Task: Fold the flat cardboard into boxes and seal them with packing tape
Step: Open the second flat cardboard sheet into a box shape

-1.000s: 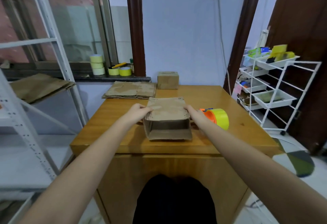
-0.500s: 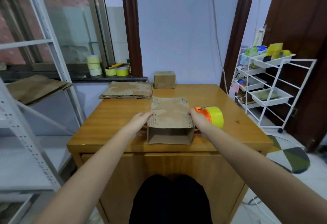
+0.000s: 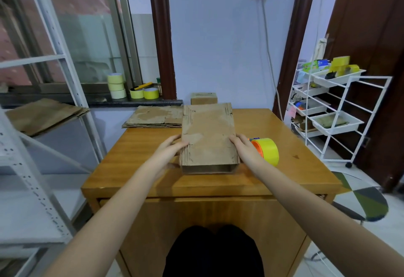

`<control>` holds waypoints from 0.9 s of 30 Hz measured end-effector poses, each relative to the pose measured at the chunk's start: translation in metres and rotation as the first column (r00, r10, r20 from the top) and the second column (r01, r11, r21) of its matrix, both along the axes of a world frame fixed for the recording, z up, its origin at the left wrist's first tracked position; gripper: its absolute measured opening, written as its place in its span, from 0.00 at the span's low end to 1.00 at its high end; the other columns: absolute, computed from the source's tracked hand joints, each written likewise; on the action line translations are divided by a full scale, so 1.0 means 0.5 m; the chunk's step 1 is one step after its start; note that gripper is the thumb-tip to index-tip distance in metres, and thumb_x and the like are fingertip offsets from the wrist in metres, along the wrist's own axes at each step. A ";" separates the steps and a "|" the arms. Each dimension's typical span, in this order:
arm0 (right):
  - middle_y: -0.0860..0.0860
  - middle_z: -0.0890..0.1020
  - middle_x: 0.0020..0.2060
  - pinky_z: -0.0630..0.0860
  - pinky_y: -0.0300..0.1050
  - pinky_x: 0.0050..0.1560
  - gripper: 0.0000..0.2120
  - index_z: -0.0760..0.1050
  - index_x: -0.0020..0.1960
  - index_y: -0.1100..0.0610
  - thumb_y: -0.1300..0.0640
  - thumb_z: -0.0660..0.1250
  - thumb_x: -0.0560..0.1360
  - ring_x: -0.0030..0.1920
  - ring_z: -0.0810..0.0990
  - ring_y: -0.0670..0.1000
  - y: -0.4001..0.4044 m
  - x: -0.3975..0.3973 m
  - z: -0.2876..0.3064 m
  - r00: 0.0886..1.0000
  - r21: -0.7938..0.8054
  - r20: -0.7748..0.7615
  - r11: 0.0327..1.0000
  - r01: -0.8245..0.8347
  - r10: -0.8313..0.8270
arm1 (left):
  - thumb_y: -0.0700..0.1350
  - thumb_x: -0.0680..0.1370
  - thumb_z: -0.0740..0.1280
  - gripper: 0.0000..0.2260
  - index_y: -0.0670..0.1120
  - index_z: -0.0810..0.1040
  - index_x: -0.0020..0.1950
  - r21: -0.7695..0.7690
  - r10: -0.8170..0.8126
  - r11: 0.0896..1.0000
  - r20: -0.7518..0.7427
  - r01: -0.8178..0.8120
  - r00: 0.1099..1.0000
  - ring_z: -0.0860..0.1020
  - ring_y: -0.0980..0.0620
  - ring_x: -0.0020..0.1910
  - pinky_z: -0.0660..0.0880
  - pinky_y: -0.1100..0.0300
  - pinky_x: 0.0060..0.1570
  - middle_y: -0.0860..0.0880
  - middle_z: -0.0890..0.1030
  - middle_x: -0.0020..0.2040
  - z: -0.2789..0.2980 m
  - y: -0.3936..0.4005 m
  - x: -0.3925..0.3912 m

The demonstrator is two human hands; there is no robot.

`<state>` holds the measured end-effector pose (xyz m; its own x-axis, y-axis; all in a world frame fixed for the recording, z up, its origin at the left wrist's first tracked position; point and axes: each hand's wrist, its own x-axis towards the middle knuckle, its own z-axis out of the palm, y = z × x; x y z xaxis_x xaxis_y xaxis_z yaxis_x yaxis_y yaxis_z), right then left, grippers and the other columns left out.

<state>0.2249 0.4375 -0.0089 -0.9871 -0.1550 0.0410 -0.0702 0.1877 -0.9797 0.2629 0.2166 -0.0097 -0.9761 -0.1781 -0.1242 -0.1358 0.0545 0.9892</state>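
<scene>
Both my bare forearms reach straight forward over the near edge of the wooden tabletop (image 3: 284,128), converging on the brown, worn corrugated cardboard sleeve (image 3: 208,133) at the centre. The sleeve lies partly squared up, its open end facing me with a dark gap along the bottom, its far flap tilted up toward the wall.

My left hand (image 3: 169,151) is at the sleeve's left side, palm turned inward. Its fingers (image 3: 179,140) are only mildly bent and press against the left edge near the top face, touching, not wrapped round. The thumb is hidden; cannot tell where it sits.

My right hand (image 3: 243,148) mirrors it on the right side. Its fingers (image 3: 234,138) are nearly straight and lie on the right edge of the top face. It looks like a squeeze from both sides rather than a pinch.

Just beside my right hand, on the tabletop, lies the orange tape dispenser with a yellow tape roll (image 3: 265,151); whether it touches the hand cannot be told.

At the far left of the tabletop is a stack of flat brown cardboard sheets (image 3: 153,118). Behind the sleeve, by the wall, stands a small closed brown cardboard box (image 3: 203,98). Pale and yellow tape rolls (image 3: 117,85) sit on the dark window sill. A white wire trolley (image 3: 334,110) with trays stands to the right.
</scene>
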 end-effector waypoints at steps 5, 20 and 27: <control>0.47 0.75 0.63 0.73 0.35 0.51 0.19 0.65 0.71 0.53 0.55 0.58 0.81 0.60 0.75 0.45 0.004 0.005 0.005 0.997 -0.110 -0.054 0.992 -0.068 0.062 | 0.42 0.75 0.70 0.26 0.52 0.67 0.71 0.092 0.008 0.996 -0.150 0.006 0.989 0.76 0.55 0.56 0.78 0.51 0.46 0.52 0.73 0.64 -0.003 -0.005 0.003; 0.43 0.76 0.60 0.75 0.34 0.52 0.24 0.64 0.69 0.49 0.68 0.59 0.78 0.61 0.75 0.40 0.029 0.020 -0.074 0.991 -0.189 -0.110 0.978 -0.091 0.072 | 0.32 0.71 0.71 0.26 0.58 0.70 0.58 0.051 0.043 0.998 -0.321 -0.028 0.946 0.73 0.55 0.62 0.73 0.63 0.53 0.59 0.74 0.60 -0.075 0.029 0.026; 0.45 0.75 0.61 0.76 0.34 0.52 0.27 0.63 0.67 0.45 0.70 0.61 0.77 0.57 0.77 0.36 0.029 0.032 -0.088 0.992 -0.160 -0.108 0.983 -0.087 0.070 | 0.31 0.71 0.71 0.24 0.56 0.71 0.57 0.026 0.049 0.999 -0.340 -0.042 0.939 0.73 0.62 0.57 0.75 0.72 0.43 0.59 0.74 0.58 -0.079 0.034 0.045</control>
<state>0.2408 0.4519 -0.0531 -0.9615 -0.2151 0.1713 -0.1786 0.0150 -0.9838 0.2855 0.2337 -0.0491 -0.9515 -0.2241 0.2109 0.2078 0.0376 0.9774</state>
